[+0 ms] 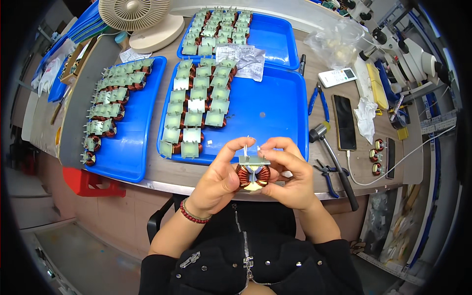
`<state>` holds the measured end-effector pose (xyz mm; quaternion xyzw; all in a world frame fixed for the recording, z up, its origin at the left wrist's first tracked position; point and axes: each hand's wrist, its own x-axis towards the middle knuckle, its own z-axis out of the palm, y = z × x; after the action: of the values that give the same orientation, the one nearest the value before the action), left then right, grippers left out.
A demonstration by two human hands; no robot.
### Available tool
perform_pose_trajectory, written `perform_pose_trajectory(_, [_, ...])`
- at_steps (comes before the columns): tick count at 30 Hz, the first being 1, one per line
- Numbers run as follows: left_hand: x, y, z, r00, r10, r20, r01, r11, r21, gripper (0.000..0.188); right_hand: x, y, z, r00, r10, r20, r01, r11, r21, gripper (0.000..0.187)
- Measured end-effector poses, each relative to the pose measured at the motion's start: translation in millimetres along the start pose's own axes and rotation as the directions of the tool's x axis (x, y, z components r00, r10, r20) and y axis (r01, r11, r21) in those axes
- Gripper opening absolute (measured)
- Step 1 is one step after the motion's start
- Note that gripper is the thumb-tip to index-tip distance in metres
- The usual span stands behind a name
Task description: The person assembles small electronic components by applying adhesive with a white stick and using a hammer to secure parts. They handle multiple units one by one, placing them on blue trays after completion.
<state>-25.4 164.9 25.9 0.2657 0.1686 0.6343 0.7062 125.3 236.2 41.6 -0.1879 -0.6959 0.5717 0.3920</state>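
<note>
Close to my body, over the table's front edge, I hold a copper-wound toroidal coil (262,175) with a pale green base plate on top and pins sticking up. My left hand (216,181) grips it from the left, thumb by the winding and index finger raised at the pins. From the other side my right hand (296,178) closes on it, its fingertips at the plate's right edge and pins. Just beyond is a blue tray (265,115) with rows of similar coils (199,94), plates facing up.
Another blue tray (140,123) of coils stands left, and a third (282,42) lies behind. To the right are a hammer (339,164), pliers (327,172), blue-handled cutters (318,101), a phone (344,123) with a cable and a white remote (337,77). A fan (147,32) stands far left.
</note>
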Motion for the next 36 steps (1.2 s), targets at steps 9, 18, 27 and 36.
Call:
perform_pose_trajectory(9, [2.8,-4.1,6.1,0.949,0.283,-0.141,-0.197,0.878,0.435,0.044,-1.3,2.8,-3.5,0.986,-0.161,-0.046,0.147,0.964,-0.219,0.045])
perform_pose_trajectory(18, [-0.3,-4.5,2.6,0.988,0.037,-0.150,-0.036,0.999,0.011,0.065,1.1,-5.8,1.8,0.987,-0.101,-0.121,0.064,0.958,-0.281,0.055])
perform_pose_trajectory(27, [-1.7,-4.0,0.8,0.996,0.016,-0.082,-0.025,0.994,-0.107,0.066,-0.6,-6.6,-4.0,1.000,-0.008,0.007,0.008,0.996,-0.083,0.049])
perform_pose_trajectory(36, [-6.4,-7.0,-3.8,0.998,0.057,-0.036,-0.056,0.998,0.007,0.034,-0.3,-7.2,-5.4,0.998,-0.064,0.005,0.064,0.994,-0.085,0.047])
